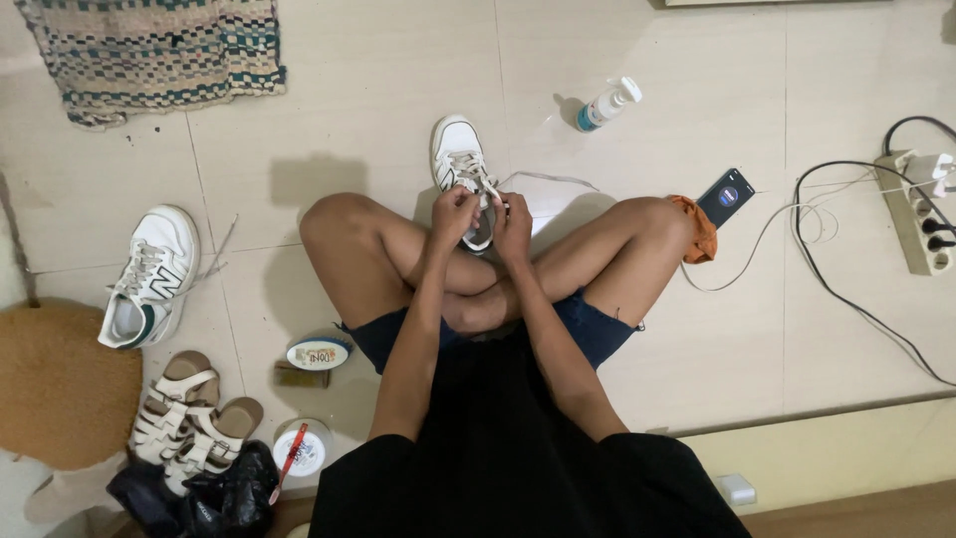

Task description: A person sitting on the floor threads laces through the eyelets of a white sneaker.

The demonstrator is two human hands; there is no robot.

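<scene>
White sneaker [461, 169] sits on the tiled floor [378, 90] just ahead of my crossed legs, toe pointing away, so its eyelets face me. My left hand [453, 213] and right hand [514, 221] each pinch its lace [548, 179] closed at the tongue; the matching sneaker [151, 279] lies toward the floor's left edge.

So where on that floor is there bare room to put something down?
Bare tile lies between the rug and the left sneaker, and between the bottle and power strip. It is crowded by the sandals and tins.
</scene>
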